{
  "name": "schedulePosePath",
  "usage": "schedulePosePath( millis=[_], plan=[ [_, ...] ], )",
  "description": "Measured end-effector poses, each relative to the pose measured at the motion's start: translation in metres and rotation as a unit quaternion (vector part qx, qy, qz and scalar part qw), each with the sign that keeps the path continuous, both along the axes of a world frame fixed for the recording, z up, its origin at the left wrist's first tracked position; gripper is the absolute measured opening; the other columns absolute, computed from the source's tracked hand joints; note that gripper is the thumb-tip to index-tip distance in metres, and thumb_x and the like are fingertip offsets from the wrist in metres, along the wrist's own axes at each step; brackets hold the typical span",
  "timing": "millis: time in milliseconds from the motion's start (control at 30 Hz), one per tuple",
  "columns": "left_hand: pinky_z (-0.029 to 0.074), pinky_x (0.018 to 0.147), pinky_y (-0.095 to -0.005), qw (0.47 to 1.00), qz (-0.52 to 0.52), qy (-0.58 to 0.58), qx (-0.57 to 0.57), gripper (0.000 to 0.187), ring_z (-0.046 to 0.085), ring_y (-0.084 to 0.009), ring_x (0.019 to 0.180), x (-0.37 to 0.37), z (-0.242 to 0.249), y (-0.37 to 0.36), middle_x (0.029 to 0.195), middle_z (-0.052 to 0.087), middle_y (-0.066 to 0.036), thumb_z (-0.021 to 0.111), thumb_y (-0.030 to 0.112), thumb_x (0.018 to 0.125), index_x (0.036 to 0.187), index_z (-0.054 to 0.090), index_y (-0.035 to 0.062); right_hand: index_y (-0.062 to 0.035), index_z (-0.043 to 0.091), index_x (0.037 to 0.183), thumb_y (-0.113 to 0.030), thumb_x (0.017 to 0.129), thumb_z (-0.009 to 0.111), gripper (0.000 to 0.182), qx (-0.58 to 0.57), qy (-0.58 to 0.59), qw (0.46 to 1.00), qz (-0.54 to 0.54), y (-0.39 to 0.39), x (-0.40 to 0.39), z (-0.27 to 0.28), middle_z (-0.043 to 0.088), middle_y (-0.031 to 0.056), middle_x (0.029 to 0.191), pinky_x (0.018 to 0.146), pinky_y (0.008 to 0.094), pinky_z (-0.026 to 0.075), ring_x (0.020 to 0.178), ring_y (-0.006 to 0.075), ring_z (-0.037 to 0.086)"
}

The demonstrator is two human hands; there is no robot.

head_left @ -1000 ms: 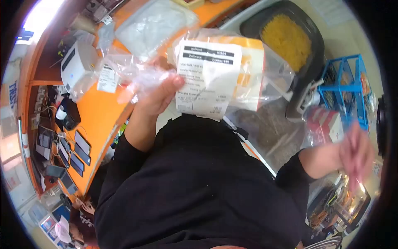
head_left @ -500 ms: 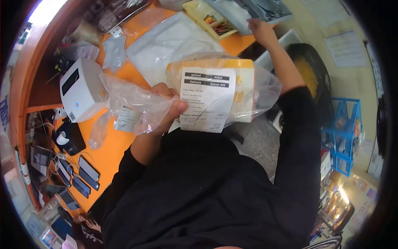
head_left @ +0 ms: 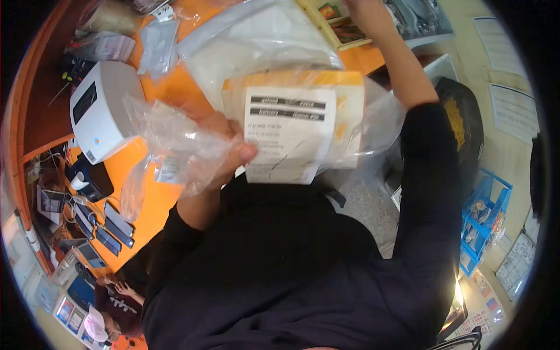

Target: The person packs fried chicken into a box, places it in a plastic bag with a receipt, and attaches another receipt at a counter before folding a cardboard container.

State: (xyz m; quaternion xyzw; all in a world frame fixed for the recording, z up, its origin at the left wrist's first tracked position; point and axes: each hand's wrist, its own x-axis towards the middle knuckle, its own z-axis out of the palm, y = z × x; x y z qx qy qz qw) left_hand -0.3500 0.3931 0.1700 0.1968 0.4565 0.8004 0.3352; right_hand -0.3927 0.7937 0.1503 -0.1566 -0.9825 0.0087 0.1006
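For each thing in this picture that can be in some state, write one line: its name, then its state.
left hand: closed on the plastic bags, held up over the counter
bagged box: inside a clear bag, receipt facing the camera, held up
receipt: flat on the front of the bag, creased
empty plastic bag: crumpled, hanging from the same hand
right hand: stretched out to the yellow tray, grip cannot be told
label printer: upright on the orange counter

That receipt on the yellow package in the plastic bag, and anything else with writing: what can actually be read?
Receipt on the yellow package, held by the left hand: two dark header bars and lines of print, all too blurred to read.
Small label inside the clear bag: too small to read.
Papers on the wall: too small to read.
White printer: no readable text.
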Motion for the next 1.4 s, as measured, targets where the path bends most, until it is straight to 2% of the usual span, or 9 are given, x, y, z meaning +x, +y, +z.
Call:
schedulePosePath(
  millis=[233,367,767,900,1000,1033,1133,1267,1400],
  plan=[
    [0.045,0.054,-0.0268,0.995,-0.001,0.032,-0.096,0.029,0.055,-0.012,0.062,0.014,0.03,0.009,0.07,0.059,-0.007,0.076,0.007,0.075,0.071,0.048,0.0093,-0.0116,0.068,0.089,-0.019,0.08,0.054,0.018,0.223,-0.06,0.973,-0.002,0.0,-0.03,-0.038,0.065,0.0099,0.09,0.079,0.0443,0.04,0.092,0.0274,0.057],
    [0.045,0.053,-0.027,0.98,-0.086,-0.025,-0.178,0.03,0.055,-0.0118,0.06,0.008,0.049,0.01,0.07,0.06,-0.007,0.078,0.013,0.075,0.07,0.048,0.0075,-0.0107,0.068,0.08,-0.02,0.077,0.055,0.016,0.187,-0.086,0.978,-0.016,-0.012,-0.03,-0.022,0.065,0.0105,0.087,0.078,0.045,0.041,0.089,0.027,0.058],
    [0.044,0.05,-0.0252,0.993,-0.093,-0.066,-0.004,0.029,0.053,-0.0105,0.058,0.027,0.04,-0.005,0.065,0.057,-0.006,0.079,0.016,0.074,0.07,0.051,0.0073,-0.0066,0.069,0.088,-0.029,0.079,0.059,0.026,0.007,-0.04,0.991,-0.131,-0.019,-0.013,0.008,0.066,0.0173,0.095,0.088,0.0468,0.042,0.097,0.0282,0.06],
    [0.042,0.048,-0.026,0.952,-0.163,0.215,-0.142,0.026,0.051,-0.0088,0.057,0.034,0.008,0.0,0.063,0.056,-0.003,0.076,0.021,0.076,0.072,0.055,0.0072,-0.0114,0.065,0.102,-0.044,0.083,0.056,0.039,0.063,-0.001,0.998,-0.013,0.031,0.019,0.019,0.065,0.0168,0.097,0.075,0.0485,0.047,0.088,0.0379,0.061],
    [0.043,0.05,-0.0263,0.897,-0.268,0.199,-0.29,0.023,0.051,-0.0089,0.058,0.047,0.026,0.028,0.063,0.053,0.0,0.073,0.025,0.078,0.075,0.057,0.0086,-0.0069,0.068,0.088,-0.038,0.081,0.06,0.033,0.01,0.065,0.998,0.019,-0.028,0.08,0.089,0.064,0.0198,0.084,0.068,0.0472,0.049,0.079,0.0381,0.061],
    [0.044,0.052,-0.0267,0.963,-0.24,0.049,-0.111,0.022,0.052,-0.0094,0.059,0.066,-0.018,0.034,0.064,0.054,0.0,0.073,0.026,0.077,0.079,0.059,0.009,-0.005,0.068,0.086,-0.033,0.082,0.06,0.029,-0.038,0.012,0.999,-0.008,-0.054,0.103,0.111,0.063,0.0195,0.08,0.067,0.046,0.049,0.077,0.0376,0.062],
    [0.043,0.051,-0.0273,0.951,-0.244,0.11,-0.154,0.023,0.052,-0.0092,0.058,0.088,-0.039,0.057,0.064,0.054,0.001,0.071,0.029,0.08,0.08,0.06,0.0086,-0.003,0.069,0.08,-0.018,0.077,0.066,0.015,-0.212,0.005,0.976,0.053,-0.126,0.181,0.142,0.062,0.0183,0.069,0.064,0.0444,0.049,0.066,0.0353,0.061],
    [0.042,0.05,-0.0246,0.965,-0.24,-0.006,-0.103,0.023,0.053,-0.0086,0.059,0.112,-0.072,0.073,0.068,0.056,0.001,0.069,0.029,0.083,0.083,0.059,0.0088,-0.0064,0.063,0.064,-0.023,0.074,0.063,0.02,-0.016,-0.13,0.991,0.019,-0.19,0.262,0.13,0.061,0.0139,0.068,0.058,0.045,0.048,0.061,0.0339,0.06],
    [0.045,0.052,-0.0238,0.972,-0.224,-0.024,-0.062,0.022,0.054,-0.0087,0.061,0.12,-0.085,0.076,0.068,0.056,0.0,0.068,0.026,0.084,0.09,0.059,0.0067,-0.0109,0.062,0.069,-0.017,0.065,0.069,0.01,-0.095,0.009,0.994,0.053,-0.24,0.3,0.075,0.065,0.0069,0.081,0.057,0.0403,0.049,0.061,0.0293,0.062]
  ],
)
